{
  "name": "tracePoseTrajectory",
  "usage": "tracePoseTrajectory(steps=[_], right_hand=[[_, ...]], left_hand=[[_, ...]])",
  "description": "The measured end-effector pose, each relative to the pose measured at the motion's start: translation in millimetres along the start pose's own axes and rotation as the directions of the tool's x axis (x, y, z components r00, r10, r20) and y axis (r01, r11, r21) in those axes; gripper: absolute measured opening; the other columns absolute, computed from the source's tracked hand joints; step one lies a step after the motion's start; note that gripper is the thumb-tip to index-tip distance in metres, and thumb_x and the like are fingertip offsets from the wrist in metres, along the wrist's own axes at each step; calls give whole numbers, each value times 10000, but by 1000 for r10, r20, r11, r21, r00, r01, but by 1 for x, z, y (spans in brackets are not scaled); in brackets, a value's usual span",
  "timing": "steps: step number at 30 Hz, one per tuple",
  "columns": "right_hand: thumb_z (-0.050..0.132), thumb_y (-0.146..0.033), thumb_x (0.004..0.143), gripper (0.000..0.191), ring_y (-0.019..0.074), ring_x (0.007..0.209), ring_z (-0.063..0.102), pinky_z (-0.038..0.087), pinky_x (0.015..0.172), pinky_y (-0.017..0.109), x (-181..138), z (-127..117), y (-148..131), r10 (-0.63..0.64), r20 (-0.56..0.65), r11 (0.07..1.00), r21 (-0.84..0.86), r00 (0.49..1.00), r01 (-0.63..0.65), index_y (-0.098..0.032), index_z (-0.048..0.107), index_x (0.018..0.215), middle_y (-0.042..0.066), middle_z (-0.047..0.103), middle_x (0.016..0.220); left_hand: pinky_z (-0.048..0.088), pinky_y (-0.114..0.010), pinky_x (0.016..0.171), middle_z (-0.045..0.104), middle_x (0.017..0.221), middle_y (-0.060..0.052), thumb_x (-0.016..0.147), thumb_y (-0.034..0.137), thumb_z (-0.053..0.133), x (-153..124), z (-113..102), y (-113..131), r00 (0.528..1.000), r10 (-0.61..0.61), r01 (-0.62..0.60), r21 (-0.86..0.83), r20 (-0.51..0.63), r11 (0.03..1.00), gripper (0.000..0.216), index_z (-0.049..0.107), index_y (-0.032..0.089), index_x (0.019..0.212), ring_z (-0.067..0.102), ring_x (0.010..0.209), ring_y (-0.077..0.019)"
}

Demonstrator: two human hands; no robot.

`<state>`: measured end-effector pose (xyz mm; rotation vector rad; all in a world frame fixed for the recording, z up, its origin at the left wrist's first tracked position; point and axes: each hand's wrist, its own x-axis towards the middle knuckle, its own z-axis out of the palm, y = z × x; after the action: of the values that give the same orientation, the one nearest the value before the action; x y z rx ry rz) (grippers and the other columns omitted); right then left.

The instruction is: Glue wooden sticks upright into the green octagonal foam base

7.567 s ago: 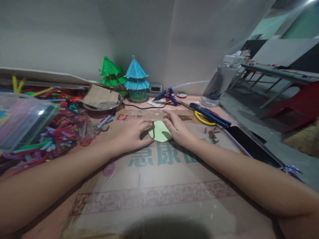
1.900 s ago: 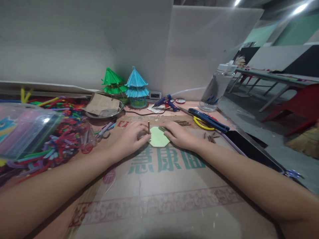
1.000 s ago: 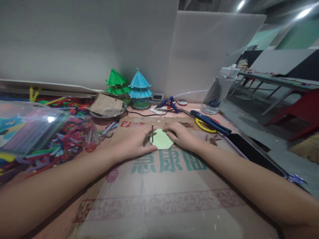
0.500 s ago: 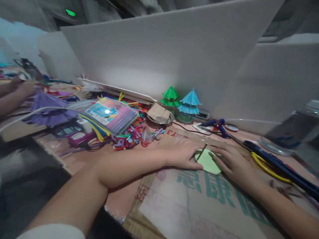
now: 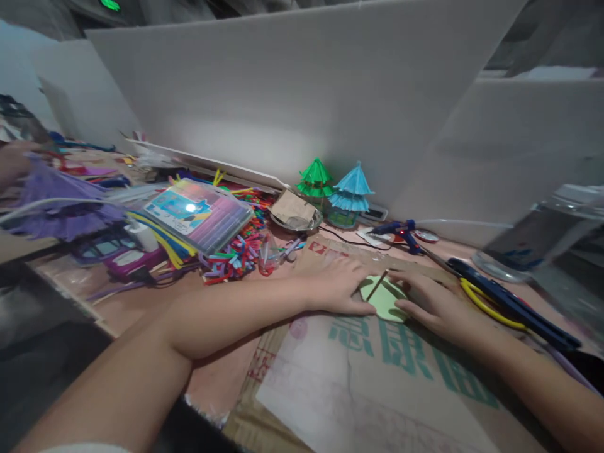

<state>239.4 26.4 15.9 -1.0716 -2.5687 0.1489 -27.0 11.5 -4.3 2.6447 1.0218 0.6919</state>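
Note:
A small light green paper lies low over the printed paper sack, between my two hands. Slanting across its upper left part is a thin brown stick. My left hand holds the paper's left edge, the thumb along the near side and the fingers on the far side, close to the stick. On the right edge, my right hand grips with thumb and forefinger; its forefinger reaches near the stick's upper end. My fingertips partly hide the paper's rim.
The flattened sack covers the table before me. Behind it stand green and blue paper pagodas and a glue gun. Long dark-blue-handled tool at right; marker case and purple pagoda at left.
The camera view has shifted slightly right and down. My right thumb and forefinger have moved around the paper's right edge, with the forefinger nearer the stick. My left hand stays at the left edge.

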Motion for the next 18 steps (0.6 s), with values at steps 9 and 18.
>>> tracePoseTrajectory(steps=[9, 18], right_hand=[[334, -568, 1046, 566, 315, 1109, 682, 518, 971, 490, 2, 1, -20, 83, -148, 979, 199, 986, -52, -154, 705, 1155, 172, 743, 1175], [511, -803, 877, 670, 224, 852, 631, 510, 824, 369, -8, 10, -53, 3, -272, 928, 359, 962, 99, -185, 662, 1089, 71, 679, 898]], left_hand=[[460, -448, 1030, 619, 1217, -113, 861, 507, 717, -2, -4, -3, 999, 26, -26, 1, 42, 1000, 468, 675, 206, 1217, 563, 1181, -307], [481, -434, 923, 660, 1033, -81, 911, 502, 660, -4, -3, 9, 998, 59, -59, -4, 34, 998, 398, 725, 242, 1205, 608, 1025, -289]])
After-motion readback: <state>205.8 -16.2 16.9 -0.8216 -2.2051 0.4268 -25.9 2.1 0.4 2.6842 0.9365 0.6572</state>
